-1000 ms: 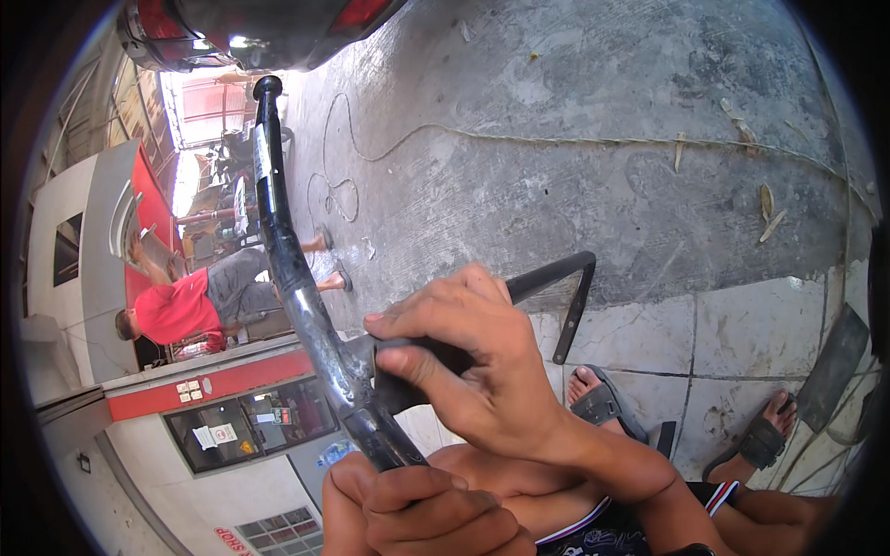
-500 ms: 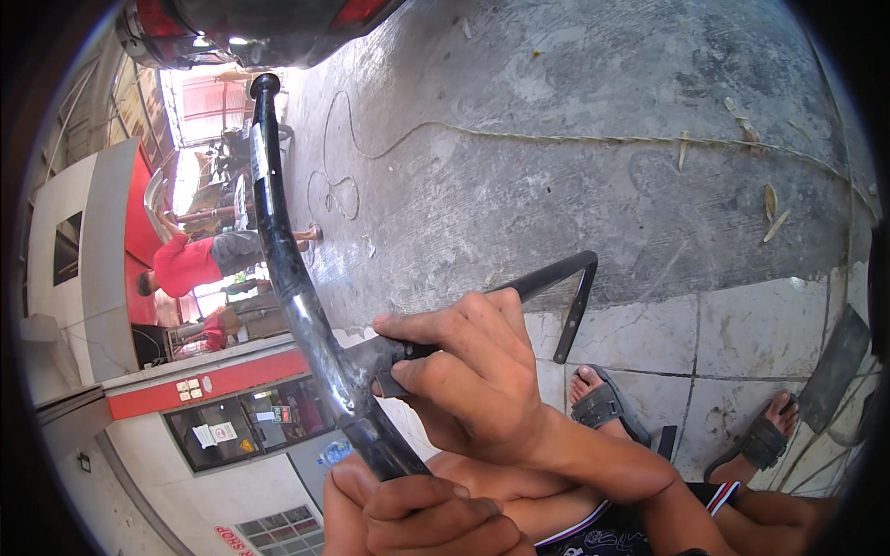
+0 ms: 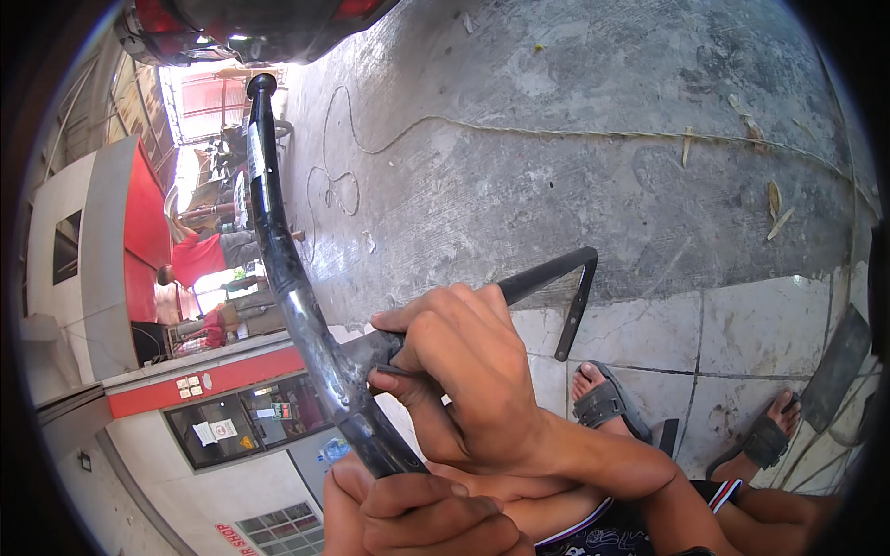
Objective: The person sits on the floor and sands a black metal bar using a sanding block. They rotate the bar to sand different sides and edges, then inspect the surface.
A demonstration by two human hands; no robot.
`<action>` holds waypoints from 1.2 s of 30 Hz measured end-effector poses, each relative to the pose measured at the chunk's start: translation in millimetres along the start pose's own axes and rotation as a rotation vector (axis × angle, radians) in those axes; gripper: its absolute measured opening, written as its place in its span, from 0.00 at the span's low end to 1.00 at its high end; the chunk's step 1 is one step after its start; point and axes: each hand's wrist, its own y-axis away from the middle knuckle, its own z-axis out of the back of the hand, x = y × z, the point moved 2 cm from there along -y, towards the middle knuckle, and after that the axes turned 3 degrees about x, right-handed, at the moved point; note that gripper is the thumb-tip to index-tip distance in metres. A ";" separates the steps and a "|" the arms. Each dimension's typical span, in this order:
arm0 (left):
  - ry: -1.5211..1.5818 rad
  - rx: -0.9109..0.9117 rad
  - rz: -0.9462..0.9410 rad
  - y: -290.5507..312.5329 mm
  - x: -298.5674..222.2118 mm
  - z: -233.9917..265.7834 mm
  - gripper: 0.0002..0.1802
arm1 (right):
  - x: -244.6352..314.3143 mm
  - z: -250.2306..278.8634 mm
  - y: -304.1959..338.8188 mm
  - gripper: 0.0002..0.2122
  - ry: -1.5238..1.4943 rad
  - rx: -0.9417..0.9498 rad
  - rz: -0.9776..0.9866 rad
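Observation:
A long, bent black metal tube (image 3: 301, 310) slants from top left down to the bottom centre, with a flared round end at its top. Bare, scuffed metal shows along its middle. My left hand (image 3: 440, 519) is wrapped round the lower part of the tube. At a dull grey joint (image 3: 369, 354), where a side arm branches off, my right hand (image 3: 473, 371) pinches a small dark flat piece (image 3: 393, 371) against the metal. Its kind is unclear. Beyond my knuckles the black side arm (image 3: 547, 275) emerges, ending in a bent flat bracket with holes (image 3: 577, 310).
Rough concrete floor (image 3: 556, 195) meets white tiles (image 3: 640, 324), with a thin rope (image 3: 519, 132) lying across it. My sandalled feet (image 3: 607, 398) rest on the tiles. A dark vehicle (image 3: 264, 28) stands at the top. People in red shirts (image 3: 197, 259) are at the left.
My right hand has shifted slightly at the joint, its fingers more bunched and its thumb turned. My left hand keeps its place on the tube. A person in the background has moved.

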 end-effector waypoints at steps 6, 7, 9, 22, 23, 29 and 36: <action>-0.045 0.062 0.038 -2.7 -8.7 3.7 0.10 | -7.8 4.3 -9.3 0.09 -0.144 0.042 -0.206; -0.048 0.111 0.051 -5.6 -10.7 6.4 0.09 | -10.1 6.5 -8.4 0.09 -0.166 0.060 -0.153; -0.038 0.144 0.077 -4.5 -11.4 9.2 0.08 | -15.7 7.4 -4.1 0.09 -0.217 0.098 -0.052; 0.058 -0.020 0.134 11.8 -2.4 0.9 0.07 | -13.5 -11.3 -2.7 0.10 -0.091 -0.014 -0.133; 0.066 0.005 0.131 6.7 -4.1 4.0 0.07 | -14.3 -10.5 -1.8 0.11 -0.085 -0.010 -0.108; 0.007 0.058 0.059 10.1 -3.0 4.5 0.08 | -9.6 -6.0 4.5 0.13 -0.024 0.067 0.018; 0.032 -0.061 0.093 18.6 -2.8 -2.4 0.09 | -8.6 -4.4 8.7 0.12 -0.042 0.100 0.101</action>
